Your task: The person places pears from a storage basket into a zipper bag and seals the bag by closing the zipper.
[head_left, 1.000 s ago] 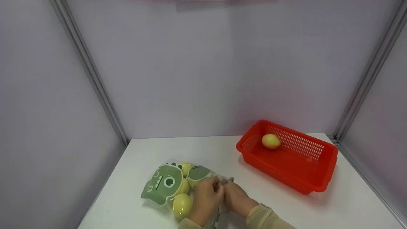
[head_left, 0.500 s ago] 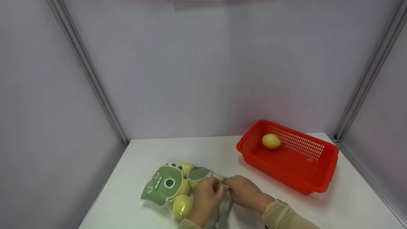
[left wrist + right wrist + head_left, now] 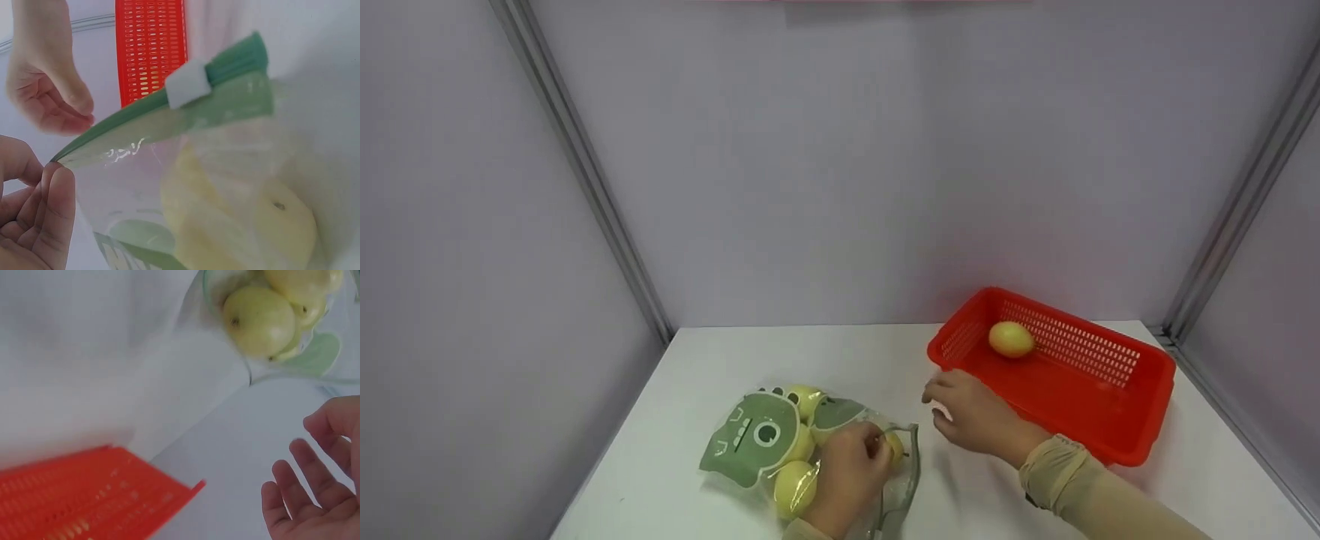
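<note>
A clear zip bag [image 3: 746, 442] with a green one-eyed monster print lies on the white table. Several round yellow fruits [image 3: 259, 323] show inside it, and its mouth stands apart in the right wrist view. My left hand [image 3: 851, 472] pinches the green-edged rim between thumb and fingers [image 3: 59, 194]. A white slider [image 3: 188, 84] sits on the green zip strip. My right hand [image 3: 982, 420], holding nothing, hovers between bag and red basket [image 3: 1035, 431], fingers loosely bent and apart in the right wrist view.
One yellow fruit [image 3: 1011, 340] lies in the basket's far left corner. White panels [image 3: 847, 187] with metal corner posts [image 3: 607, 210] enclose the table [image 3: 660, 450] at the back and sides.
My right hand has let go of the bag's rim and moved right and up toward the basket. The bag's mouth has spread wider, showing a fruit. My left hand keeps its pinch.
</note>
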The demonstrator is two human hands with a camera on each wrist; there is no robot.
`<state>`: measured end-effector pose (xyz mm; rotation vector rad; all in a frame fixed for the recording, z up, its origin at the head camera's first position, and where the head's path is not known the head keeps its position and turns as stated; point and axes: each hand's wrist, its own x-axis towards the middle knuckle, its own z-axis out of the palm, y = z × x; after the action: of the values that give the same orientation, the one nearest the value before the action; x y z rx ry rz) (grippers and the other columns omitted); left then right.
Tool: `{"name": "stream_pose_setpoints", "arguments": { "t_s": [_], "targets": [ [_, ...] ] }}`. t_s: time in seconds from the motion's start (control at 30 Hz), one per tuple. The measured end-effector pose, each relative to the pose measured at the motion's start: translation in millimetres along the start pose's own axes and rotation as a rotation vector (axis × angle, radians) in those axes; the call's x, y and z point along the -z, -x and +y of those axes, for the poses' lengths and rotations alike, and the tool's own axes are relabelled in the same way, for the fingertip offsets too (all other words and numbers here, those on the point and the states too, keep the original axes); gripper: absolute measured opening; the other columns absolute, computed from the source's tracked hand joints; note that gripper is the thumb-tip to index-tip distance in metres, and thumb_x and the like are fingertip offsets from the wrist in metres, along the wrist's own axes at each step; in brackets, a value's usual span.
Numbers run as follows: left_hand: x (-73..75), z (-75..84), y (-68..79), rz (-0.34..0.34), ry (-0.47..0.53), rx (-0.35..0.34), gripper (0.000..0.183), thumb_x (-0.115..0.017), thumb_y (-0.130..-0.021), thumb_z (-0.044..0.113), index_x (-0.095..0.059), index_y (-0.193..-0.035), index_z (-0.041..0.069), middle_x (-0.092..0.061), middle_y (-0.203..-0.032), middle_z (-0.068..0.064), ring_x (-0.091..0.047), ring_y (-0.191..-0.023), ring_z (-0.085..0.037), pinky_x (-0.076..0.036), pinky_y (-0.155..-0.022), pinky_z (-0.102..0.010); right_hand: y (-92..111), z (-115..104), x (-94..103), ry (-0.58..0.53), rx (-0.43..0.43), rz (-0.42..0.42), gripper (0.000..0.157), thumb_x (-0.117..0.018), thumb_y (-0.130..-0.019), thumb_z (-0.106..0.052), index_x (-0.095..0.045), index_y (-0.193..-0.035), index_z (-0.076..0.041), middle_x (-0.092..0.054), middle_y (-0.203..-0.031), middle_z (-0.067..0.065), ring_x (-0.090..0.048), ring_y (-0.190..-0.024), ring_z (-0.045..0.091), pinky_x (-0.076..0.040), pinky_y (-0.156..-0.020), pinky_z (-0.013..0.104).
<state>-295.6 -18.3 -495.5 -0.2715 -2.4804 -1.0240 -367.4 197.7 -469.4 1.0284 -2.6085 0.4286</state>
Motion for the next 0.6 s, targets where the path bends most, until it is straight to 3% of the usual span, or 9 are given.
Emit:
{"name": "stream_pose_setpoints", "arguments": {
  "t_s": [0.17,0.47,0.6],
  "targets": [
    [-0.2,0.8,1.1,0.015,0.01,-0.017,0.012,-0.07,-0.075,0.007,-0.064,-0.068,0.015,-0.056,-0.062,0.011,-0.046,-0.057,0.002,-0.041,-0.051,-0.015,-3.6,37.6,13.8,0.035,-0.082,0.03,0.026,-0.075,-0.079,-0.019,-0.069,-0.105,-0.019,-0.064,-0.112,-0.001,-0.056,-0.107,0.019,-0.051,-0.092,0.038],
    [1.0,-0.4,4.9,0.054,0.007,-0.05,0.012,-0.07,-0.074,0.008,-0.064,-0.067,0.016,-0.056,-0.062,0.011,-0.046,-0.057,0.003,-0.04,-0.051,-0.013,4.0,98.9,33.3,0.103,-0.24,-0.022,0.037,-0.073,-0.079,-0.015,-0.066,-0.116,-0.014,-0.061,-0.117,0.006,-0.053,-0.113,0.028,-0.046,-0.097,0.05],
    [2.5,1.4,6.0,0.025,0.021,-0.017,0.012,-0.069,-0.074,0.008,-0.064,-0.068,0.017,-0.055,-0.062,0.012,-0.045,-0.057,0.003,-0.04,-0.052,-0.014,9.0,121.9,36.3,0.137,-0.272,-0.062,0.039,-0.071,-0.079,-0.014,-0.064,-0.117,-0.009,-0.06,-0.12,0.014,-0.052,-0.115,0.035,-0.044,-0.097,0.053]
  ]
}}
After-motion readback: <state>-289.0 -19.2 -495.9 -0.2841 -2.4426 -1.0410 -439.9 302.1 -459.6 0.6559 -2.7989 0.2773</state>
